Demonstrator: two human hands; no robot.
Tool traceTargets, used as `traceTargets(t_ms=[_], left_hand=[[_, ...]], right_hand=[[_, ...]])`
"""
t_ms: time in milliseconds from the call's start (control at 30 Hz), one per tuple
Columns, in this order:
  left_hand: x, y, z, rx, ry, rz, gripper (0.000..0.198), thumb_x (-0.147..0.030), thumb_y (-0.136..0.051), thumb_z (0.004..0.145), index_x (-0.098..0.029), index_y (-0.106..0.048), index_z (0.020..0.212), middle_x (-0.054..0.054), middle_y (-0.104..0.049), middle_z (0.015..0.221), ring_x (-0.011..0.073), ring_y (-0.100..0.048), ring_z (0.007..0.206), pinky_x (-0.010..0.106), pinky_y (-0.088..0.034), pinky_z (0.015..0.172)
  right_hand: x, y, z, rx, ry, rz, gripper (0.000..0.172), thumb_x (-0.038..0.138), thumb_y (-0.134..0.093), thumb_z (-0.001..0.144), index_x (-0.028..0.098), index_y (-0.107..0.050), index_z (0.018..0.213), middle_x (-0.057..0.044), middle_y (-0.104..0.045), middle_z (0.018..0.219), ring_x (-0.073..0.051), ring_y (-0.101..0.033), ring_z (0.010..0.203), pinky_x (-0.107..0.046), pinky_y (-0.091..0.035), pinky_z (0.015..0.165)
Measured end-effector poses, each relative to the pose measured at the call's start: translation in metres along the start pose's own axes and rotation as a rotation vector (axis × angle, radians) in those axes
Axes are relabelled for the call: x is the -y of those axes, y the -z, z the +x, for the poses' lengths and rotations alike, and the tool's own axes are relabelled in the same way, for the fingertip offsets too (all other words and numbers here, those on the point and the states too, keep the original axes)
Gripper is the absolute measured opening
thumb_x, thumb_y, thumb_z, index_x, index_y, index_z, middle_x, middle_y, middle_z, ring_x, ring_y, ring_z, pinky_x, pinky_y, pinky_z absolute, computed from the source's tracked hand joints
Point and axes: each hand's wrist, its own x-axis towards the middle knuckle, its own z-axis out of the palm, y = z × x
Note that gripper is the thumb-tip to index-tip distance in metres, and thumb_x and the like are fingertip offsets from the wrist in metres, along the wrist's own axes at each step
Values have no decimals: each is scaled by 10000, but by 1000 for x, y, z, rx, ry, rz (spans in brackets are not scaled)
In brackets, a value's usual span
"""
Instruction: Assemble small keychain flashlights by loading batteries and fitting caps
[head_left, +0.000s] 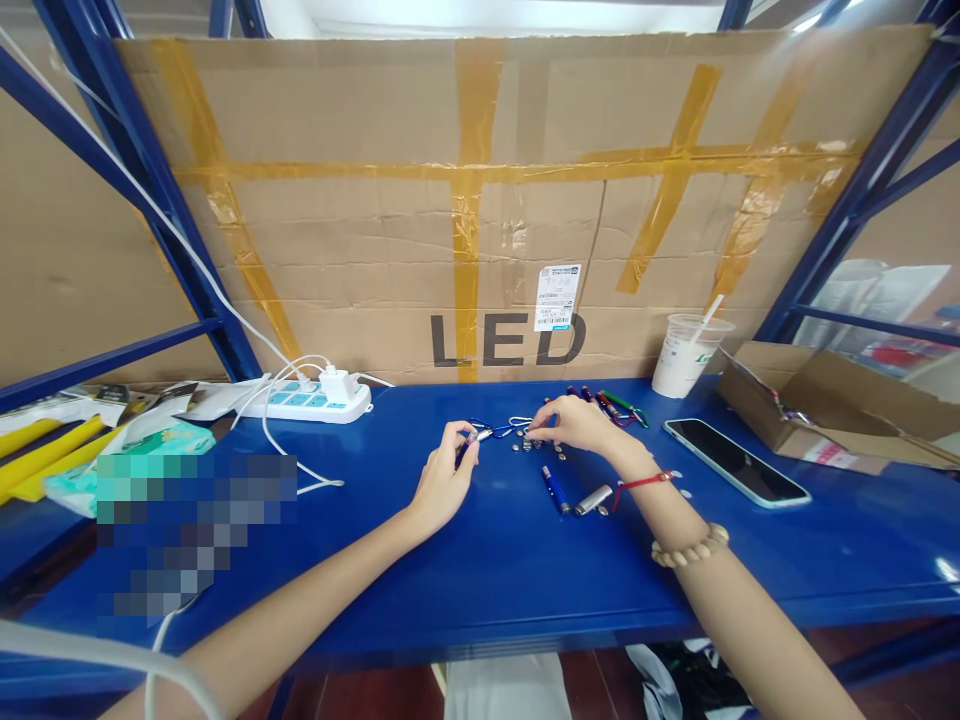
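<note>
My left hand (448, 472) is closed around a small tube with a silvery end (484, 435), mostly hidden by the fingers. Beside it lie a blue carabiner clip (504, 431) and a silvery clip (519, 421). Over several small round button cells (526, 446) hovers my right hand (574, 425), thumb and fingers pinched together; whatever is between them is too small to make out. Nearer to me, a blue metal tube (556, 491) rests beside a silver tube (594, 500). Behind the right hand are several dark red tubes and a green carabiner clip (634, 413).
On the blue table (480, 590), a white power strip (315, 402) with cables stands back left. A phone (739, 462), a drink cup with straw (686, 355) and an open cardboard box (817, 400) are at right. A large cardboard sheet (360, 260) walls the back.
</note>
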Motion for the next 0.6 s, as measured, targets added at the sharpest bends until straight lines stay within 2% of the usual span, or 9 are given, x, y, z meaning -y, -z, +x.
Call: traceTargets(t_ms=[100, 200, 367, 533, 600], left_hand=[[-3, 0, -1, 0, 0, 0, 183, -341, -362, 872, -250, -416, 1022, -46, -516, 706, 108, -476, 588, 215, -325, 554], [-5, 0, -1, 12, -34, -20, 190, -348, -375, 868, -238, -445, 1006, -48, -489, 677, 102, -450, 578, 206, -336, 553], [-7, -1, -2, 4, -60, -43, 195, -353, -388, 862, -220, -465, 983, -44, -492, 682, 98, -454, 582, 198, -352, 555], [-9, 0, -3, -10, -91, -12, 177, -336, -401, 857, -207, -495, 934, -33, -499, 703, 100, -458, 609, 197, -361, 564], [-9, 1, -4, 5, -103, -2, 180, -332, -402, 856, -205, -506, 929, -31, -495, 712, 99, -457, 618, 198, -363, 570]], right_hand=[[2, -3, 2, 45, 81, 66, 182, 422, -669, 686, 270, -716, 774, 26, -710, 826, -155, -632, 758, -211, -422, 598], [6, -5, 2, 33, 105, 78, 162, 390, -668, 697, 253, -716, 769, 14, -710, 814, -153, -636, 735, -217, -439, 625], [12, -5, -1, 53, 84, 86, 154, 359, -606, 757, 255, -714, 793, 17, -700, 820, -109, -607, 548, -217, -432, 564], [9, -9, -1, 11, 160, 66, 168, 348, -571, 780, 254, -710, 787, 13, -692, 799, -128, -624, 615, -216, -423, 572], [8, -11, 0, 11, 160, 76, 178, 353, -561, 787, 251, -707, 788, 14, -687, 809, -115, -611, 567, -219, -427, 572]])
